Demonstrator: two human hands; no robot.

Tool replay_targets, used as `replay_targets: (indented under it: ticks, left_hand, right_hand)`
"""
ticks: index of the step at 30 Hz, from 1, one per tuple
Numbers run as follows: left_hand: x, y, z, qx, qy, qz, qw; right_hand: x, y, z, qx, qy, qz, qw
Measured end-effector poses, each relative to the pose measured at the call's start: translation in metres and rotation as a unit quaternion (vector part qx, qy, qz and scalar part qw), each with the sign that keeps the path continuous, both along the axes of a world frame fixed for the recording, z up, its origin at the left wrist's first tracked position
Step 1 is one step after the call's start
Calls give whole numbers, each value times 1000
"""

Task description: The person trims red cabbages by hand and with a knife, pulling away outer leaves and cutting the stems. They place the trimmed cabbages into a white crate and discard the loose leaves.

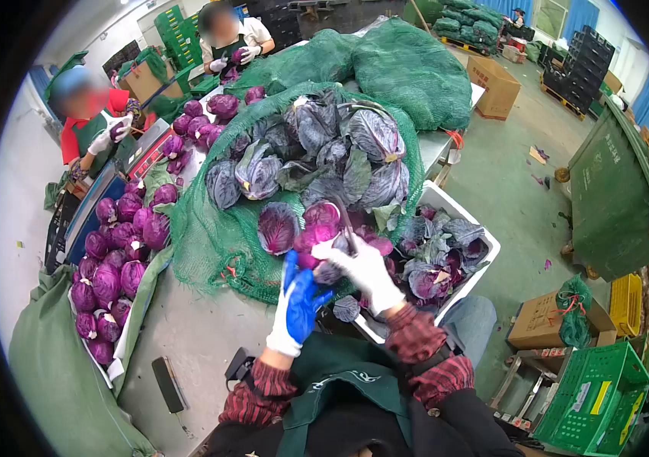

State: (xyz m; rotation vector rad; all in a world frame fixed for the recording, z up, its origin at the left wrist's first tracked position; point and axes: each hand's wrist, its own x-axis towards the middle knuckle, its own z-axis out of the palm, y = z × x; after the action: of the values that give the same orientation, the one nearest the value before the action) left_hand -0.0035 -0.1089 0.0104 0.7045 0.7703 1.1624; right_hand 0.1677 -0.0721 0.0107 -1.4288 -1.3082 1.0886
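Note:
My left hand (294,306), in a white glove with a blue palm, is open with its fingers apart, close below the purple cabbages. My right hand (370,273), in a white glove, is closed around a knife (346,221), whose dark narrow blade points away from me; the handle is hidden. A peeled, bright purple cabbage (322,220) lies just beyond my hands, its lower side blurred and partly covered. Left of it sits a darker cabbage (278,228). Several unpeeled cabbages (317,129) with dull outer leaves are heaped behind in an opened green net bag (214,236).
A white bin (487,255) of stripped leaves stands at my right knee. Peeled cabbages (115,274) are piled at left, near a phone-like dark object (166,385). Full net bags (412,72) lie behind. Two people (233,46) handle cabbages opposite. A green wheeled dumpster (621,190) stands right.

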Motion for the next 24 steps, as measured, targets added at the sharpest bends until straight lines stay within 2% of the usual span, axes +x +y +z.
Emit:
replay_targets:
  ticks: [1,2,3,5,6,8,9,11,12,13,14,15,16,17,19,21,23,24]
  left_hand:
    - [-5,-6,1,2,93,-18,996]
    - [-17,-2,-7,49,171,-38,983]
    - [-22,5,-17,198,274,-2,941]
    - [-19,29,-1,337,408,72,845]
    - [-11,40,20,399,473,88,780]
    - [-4,74,5,412,481,28,773]
    - [-2,91,-12,432,476,-17,766]
    - [6,100,-16,435,466,-26,770]
    - [12,95,-9,441,530,-17,724]
    - [18,87,-6,443,591,-8,674]
    - [23,79,-7,456,618,27,640]
    - [26,77,-11,458,615,22,641]
    - [27,76,-15,453,607,43,652]
    - [29,75,-17,449,598,67,661]
    - [31,73,-17,453,593,85,660]
    - [30,74,-19,464,579,100,663]
    - [34,74,-18,462,587,102,657]
    - [35,71,-18,456,596,104,653]
  right_hand:
    - [16,18,-28,13,20,36,999]
    - [25,19,-21,-41,42,51,997]
    - [30,20,-9,-93,64,65,992]
    - [30,21,-4,-101,42,81,991]
    - [28,25,-12,-62,38,88,993]
    - [23,21,-13,25,32,68,997]
    - [22,16,-15,27,31,67,997]
    - [23,7,-20,-15,-96,-29,995]
    - [18,-5,0,-65,-78,-54,993]
    - [17,-10,-12,34,-212,-19,976]
    - [14,-15,-22,76,-287,-36,954]
    - [9,-18,-24,118,-360,-53,924]
    - [12,-12,-34,51,-285,-35,956]
    - [17,-8,-43,50,-287,-36,956]
    - [23,-5,-50,272,-373,-52,885]
    - [25,-3,-51,246,-408,-36,879]
    - [21,0,-47,133,-404,-48,904]
    - [22,3,-47,123,-369,-64,919]
